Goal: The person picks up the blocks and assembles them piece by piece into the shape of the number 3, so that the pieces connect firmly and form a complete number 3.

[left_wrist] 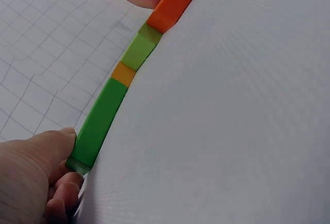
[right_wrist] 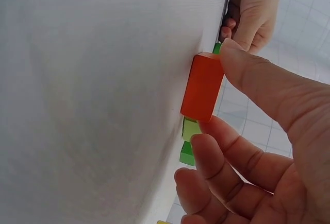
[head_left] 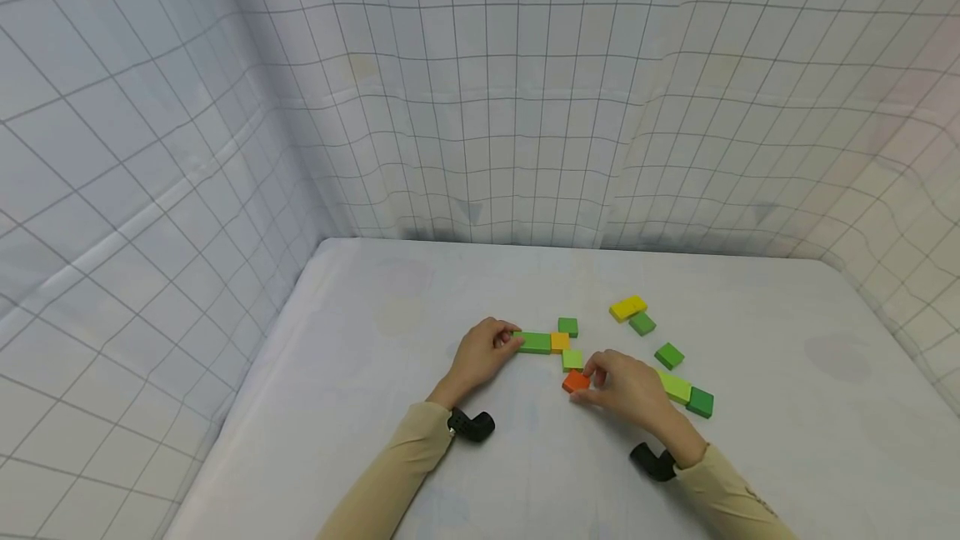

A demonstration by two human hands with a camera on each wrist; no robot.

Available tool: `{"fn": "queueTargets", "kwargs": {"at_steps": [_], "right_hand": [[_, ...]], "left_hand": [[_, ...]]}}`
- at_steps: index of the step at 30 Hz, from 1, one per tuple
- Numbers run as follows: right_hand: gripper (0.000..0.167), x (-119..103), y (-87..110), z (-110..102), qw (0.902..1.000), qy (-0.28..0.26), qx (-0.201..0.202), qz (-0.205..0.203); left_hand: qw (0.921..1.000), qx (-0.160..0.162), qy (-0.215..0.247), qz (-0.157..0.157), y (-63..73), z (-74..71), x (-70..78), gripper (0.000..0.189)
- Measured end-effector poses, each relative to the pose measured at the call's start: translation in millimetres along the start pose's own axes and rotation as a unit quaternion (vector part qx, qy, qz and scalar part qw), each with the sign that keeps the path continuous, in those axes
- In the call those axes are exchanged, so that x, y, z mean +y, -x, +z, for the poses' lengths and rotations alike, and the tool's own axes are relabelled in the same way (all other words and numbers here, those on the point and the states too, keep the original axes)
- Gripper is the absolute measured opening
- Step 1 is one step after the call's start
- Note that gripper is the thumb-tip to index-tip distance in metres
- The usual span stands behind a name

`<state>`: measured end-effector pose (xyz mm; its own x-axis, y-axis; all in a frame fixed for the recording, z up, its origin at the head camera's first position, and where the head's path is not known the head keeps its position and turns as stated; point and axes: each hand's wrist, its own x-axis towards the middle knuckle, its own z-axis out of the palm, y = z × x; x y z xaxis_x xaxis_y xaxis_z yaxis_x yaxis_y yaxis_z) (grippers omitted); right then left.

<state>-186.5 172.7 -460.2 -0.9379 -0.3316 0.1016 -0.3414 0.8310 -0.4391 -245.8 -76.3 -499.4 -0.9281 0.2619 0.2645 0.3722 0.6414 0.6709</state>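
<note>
My left hand [head_left: 482, 352] holds the left end of a long green block [head_left: 536, 343] between thumb and fingers. In the head view, a small orange-yellow block [head_left: 560, 343] sits against that block's right end. A lime block [head_left: 572, 361] lies just below it, and a small green block [head_left: 567, 327] just above. My right hand [head_left: 626, 390] pinches an orange-red block [head_left: 575, 382] beside the lime one. Its thumb [right_wrist: 242, 62] is at one end and the index finger at the other, as the right wrist view shows.
Right of my right hand, a longer lime block [head_left: 676, 387] lies end to end with a dark green block [head_left: 701, 402]. Further back are yellow blocks [head_left: 628, 308], a green block [head_left: 642, 323] and another green block [head_left: 670, 356]. Gridded white curtains [head_left: 480, 90] stand around the white table [head_left: 360, 290].
</note>
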Motion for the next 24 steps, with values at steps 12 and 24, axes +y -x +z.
{"fn": "queueTargets", "kwargs": {"at_steps": [12,24], "right_hand": [[0.034,4,2.5,-6,0.9998,-0.015,0.009,0.009],[0.016,31,12.9,-43,0.998,-0.032,0.044,0.032]], "left_hand": [[1.0,-0.003,0.005,-0.002,1.4,-0.7,0.7,0.023],[1.0,0.0,0.006,-0.001,0.9,0.2,-0.2,0.022]]}}
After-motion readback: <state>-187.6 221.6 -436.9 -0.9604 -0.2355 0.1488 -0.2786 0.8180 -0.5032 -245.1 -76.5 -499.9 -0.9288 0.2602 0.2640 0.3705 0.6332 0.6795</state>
